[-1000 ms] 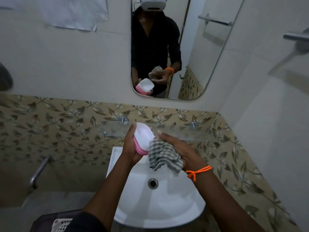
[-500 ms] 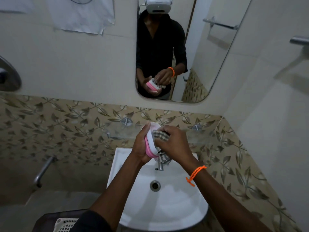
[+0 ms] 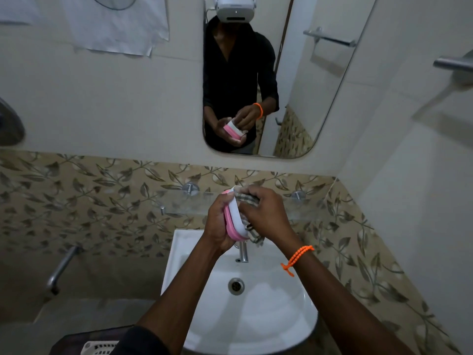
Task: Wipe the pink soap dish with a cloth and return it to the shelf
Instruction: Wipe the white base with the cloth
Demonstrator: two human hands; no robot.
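Head view: the left hand [image 3: 217,224] grips the pink-and-white oval plastic soap dish [image 3: 234,216], held on edge above the white ceramic basin [image 3: 268,316] and its chrome tap [image 3: 243,252]. The right hand [image 3: 266,213], an orange bead bracelet [image 3: 297,260] at its wrist, is closed on a grey checked cloth [image 3: 249,198] pressed into the dish. The clear glass wall shelf [image 3: 179,203] sits just behind.

1. A glass shelf [image 3: 179,203] runs along the leaf-patterned tiles [image 3: 89,201], fixed by round metal mounts [image 3: 190,188].
2. The shelf sits below the mirror [image 3: 302,98] and above the back edge of the basin [image 3: 256,316].
3. The shelf's visible parts carry nothing; its middle is hidden behind the hands.
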